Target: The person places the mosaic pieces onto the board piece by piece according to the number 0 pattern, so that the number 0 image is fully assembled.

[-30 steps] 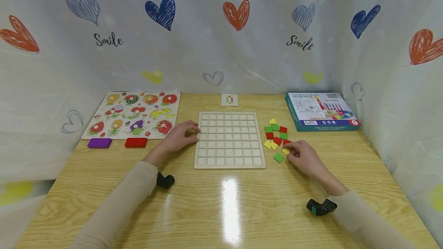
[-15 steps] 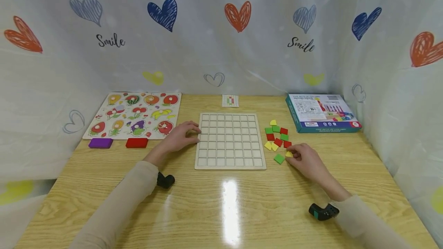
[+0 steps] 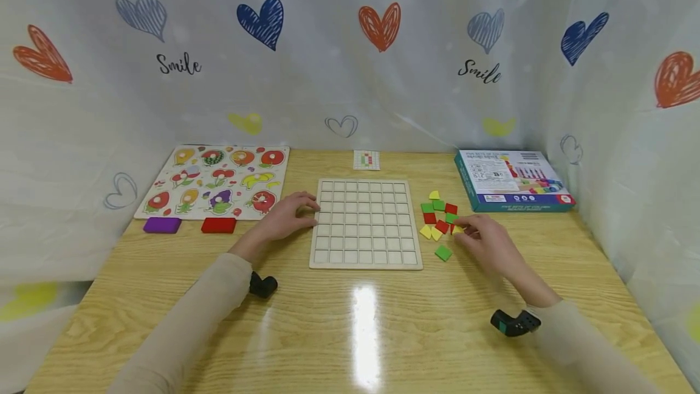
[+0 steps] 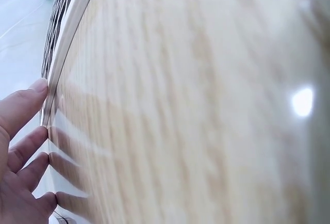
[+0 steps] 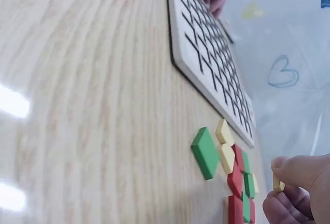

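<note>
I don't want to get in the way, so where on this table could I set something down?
There's ample bare table between the sleeves, nearer than the wooden grid board. A smaller patch lies between the pattern card and the printed box, behind the colored tiles. It's crowded beside the right hand, among those tiles, and at the fruit puzzle board.

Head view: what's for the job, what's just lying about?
Job:
gridded wooden board, left hand at its edge
yellow piece, pinched by right hand
loose coloured tiles
pattern card, probably

Lying about, apparently:
fruit puzzle board
purple block
red block
teal-edged box
</note>
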### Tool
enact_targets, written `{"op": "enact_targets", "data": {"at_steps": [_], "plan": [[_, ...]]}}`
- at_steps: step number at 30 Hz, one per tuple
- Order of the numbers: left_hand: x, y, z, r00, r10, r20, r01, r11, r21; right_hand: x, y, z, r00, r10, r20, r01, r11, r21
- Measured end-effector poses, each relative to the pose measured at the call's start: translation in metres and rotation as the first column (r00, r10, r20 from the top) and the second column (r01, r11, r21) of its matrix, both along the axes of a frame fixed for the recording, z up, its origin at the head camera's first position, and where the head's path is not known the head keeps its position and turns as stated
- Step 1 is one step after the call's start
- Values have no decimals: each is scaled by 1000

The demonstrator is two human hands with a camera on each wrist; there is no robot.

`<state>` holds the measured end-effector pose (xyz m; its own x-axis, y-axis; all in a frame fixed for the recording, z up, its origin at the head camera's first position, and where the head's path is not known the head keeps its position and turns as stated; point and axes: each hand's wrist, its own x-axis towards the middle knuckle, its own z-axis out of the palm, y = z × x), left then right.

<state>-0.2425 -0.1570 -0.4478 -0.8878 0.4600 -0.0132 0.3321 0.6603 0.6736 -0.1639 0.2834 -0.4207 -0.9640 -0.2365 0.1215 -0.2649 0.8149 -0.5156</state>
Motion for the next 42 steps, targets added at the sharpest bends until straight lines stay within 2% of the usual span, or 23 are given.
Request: {"op": "enact_targets", "data": {"at_steps": [6, 12, 14, 17, 20, 25, 29, 32, 37, 42], "plan": [[-1, -1, -1, 1000, -10, -11, 10, 1000, 7, -21, -19, 12, 998, 65, -26, -65, 997, -27], [-1, -1, -2, 1000, -17, -19, 18, 1000, 15, -52, -51, 15, 981, 195, 2, -195, 980, -50], [-1, -1, -2, 1000, -18, -20, 18, 1000, 16, -62, -64, 15, 962, 270, 31, -268, 961, -65], [-1, -2, -1, 1000, -17, -20, 17, 1000, 15, -77, -84, 13, 920, 386, 62, -382, 921, -76], [-2, -2, -1, 999, -24, -24, 25, 1000, 18, -91, -104, 8, 888, 457, 59, -454, 889, -48], [-1, -2, 0, 999, -37, -33, 38, 999, 21, -114, -132, 1, 880, 470, 75, -472, 881, 19], [-1, -1, 1, 999, -34, -25, 34, 999, 11, -126, -149, 0, 871, 488, 55, -490, 871, 38], [-1, 0, 1, 999, -30, -13, 31, 1000, 8, -132, -158, -1, 867, 497, 38, -499, 866, 47], [-1, 0, 2, 999, -33, -9, 34, 999, 3, -139, -169, -7, 863, 502, 60, -505, 858, 91], [-1, -1, 3, 1000, -28, -5, 28, 1000, -5, -139, -175, -7, 853, 515, 82, -521, 845, 119]]}}
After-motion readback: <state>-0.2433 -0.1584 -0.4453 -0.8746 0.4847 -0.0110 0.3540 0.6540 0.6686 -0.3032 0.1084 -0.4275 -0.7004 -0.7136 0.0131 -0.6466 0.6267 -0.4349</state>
